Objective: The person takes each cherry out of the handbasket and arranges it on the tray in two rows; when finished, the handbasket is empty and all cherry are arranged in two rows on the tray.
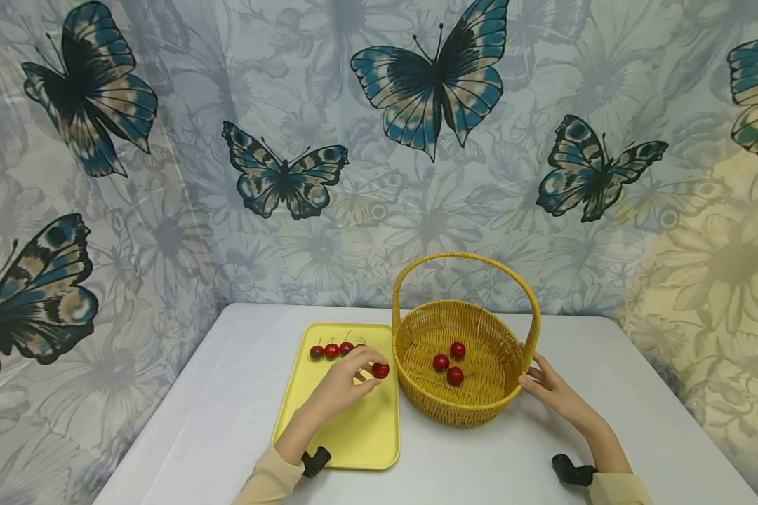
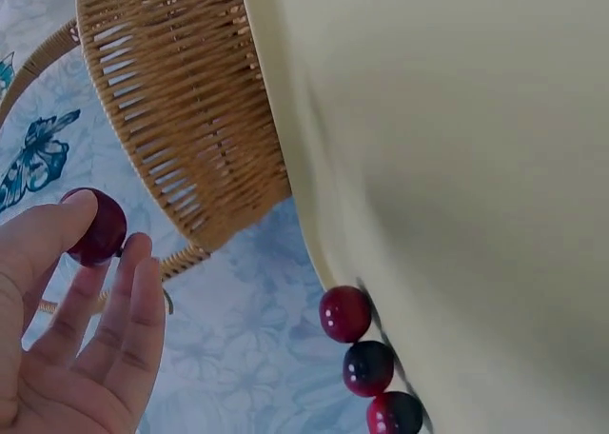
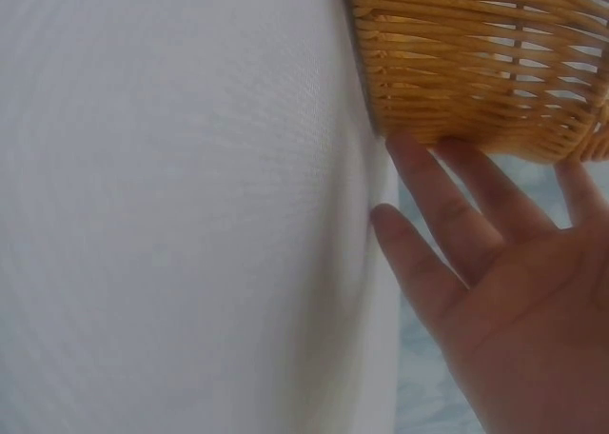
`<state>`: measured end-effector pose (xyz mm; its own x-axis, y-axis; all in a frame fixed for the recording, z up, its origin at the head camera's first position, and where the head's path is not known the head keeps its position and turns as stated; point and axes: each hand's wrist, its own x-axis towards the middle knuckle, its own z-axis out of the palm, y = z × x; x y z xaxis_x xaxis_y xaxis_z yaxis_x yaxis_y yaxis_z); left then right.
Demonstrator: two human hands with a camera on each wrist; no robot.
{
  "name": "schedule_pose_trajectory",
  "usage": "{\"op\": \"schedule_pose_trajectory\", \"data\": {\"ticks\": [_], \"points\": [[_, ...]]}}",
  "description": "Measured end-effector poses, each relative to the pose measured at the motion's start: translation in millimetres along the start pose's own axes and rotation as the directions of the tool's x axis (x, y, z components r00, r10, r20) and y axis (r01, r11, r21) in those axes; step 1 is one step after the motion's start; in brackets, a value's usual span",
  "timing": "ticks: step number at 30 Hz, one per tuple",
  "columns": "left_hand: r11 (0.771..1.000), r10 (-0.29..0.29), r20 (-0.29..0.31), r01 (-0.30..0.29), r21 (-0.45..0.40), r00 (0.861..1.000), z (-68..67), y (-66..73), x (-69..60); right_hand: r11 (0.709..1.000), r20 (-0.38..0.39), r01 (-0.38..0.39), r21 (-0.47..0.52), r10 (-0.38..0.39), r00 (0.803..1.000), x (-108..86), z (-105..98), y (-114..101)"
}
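1. Cherry [image 1: 380, 370], dark red, pinched by left hand [image 1: 343, 384] above the right edge of the yellow tray [image 1: 369, 438], near the basket [image 1: 464, 415].
2. Left wrist view gives the grip closer: thumb laid across the fruit, fingertip opposite mostly hidden, remaining fingers apart and lightly bent.
3. Row of cherries [image 1: 331, 351] at the tray's far end. Left wrist view catches three; head view adds a fourth, partly behind the hand, plus thin upright stems.
4. Three loose cherries [image 1: 455, 376] inside the basket, seen from the head view only.
5. Right hand [image 1: 561, 398] at the basket's right side. Head view shows the thumb at the rim; right wrist view shows fingers spread, nearly straight, some tips touching the woven wall.
6. Basket stands upright on the white table [image 1: 196, 428], just beside the tray; its tall handle [image 1: 467, 255] shows whole in head view.
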<state>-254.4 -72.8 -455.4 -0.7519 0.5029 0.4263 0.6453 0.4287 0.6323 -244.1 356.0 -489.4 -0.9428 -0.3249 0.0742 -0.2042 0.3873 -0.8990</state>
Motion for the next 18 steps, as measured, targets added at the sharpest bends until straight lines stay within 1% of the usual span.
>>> {"op": "schedule_pose_trajectory", "data": {"ticks": [4, 10, 15, 18], "points": [[1.000, -0.023, 0.010, 0.023, -0.007, 1.000, -3.6, -4.4, -1.8, 1.000, 0.002, 0.006, -0.001, -0.006, 1.000, 0.0, 0, 0], [0.999, -0.028, 0.022, 0.028, -0.028, 0.999, -9.1, -7.5, -3.6, 1.000, -0.003, 0.005, -0.006, -0.005, 1.000, 0.6, 1, 1], [0.998, -0.048, 0.010, 0.048, -0.049, 0.999, -11.7, -9.6, -3.0, 1.000, -0.005, 0.004, -0.009, -0.004, 1.000, 0.6, 0, 0], [0.998, -0.050, -0.003, 0.050, -0.048, 0.999, -13.3, -10.8, -2.7, 1.000, -0.006, -0.002, -0.011, 0.002, 1.000, 0.9, 0, 0]]}}
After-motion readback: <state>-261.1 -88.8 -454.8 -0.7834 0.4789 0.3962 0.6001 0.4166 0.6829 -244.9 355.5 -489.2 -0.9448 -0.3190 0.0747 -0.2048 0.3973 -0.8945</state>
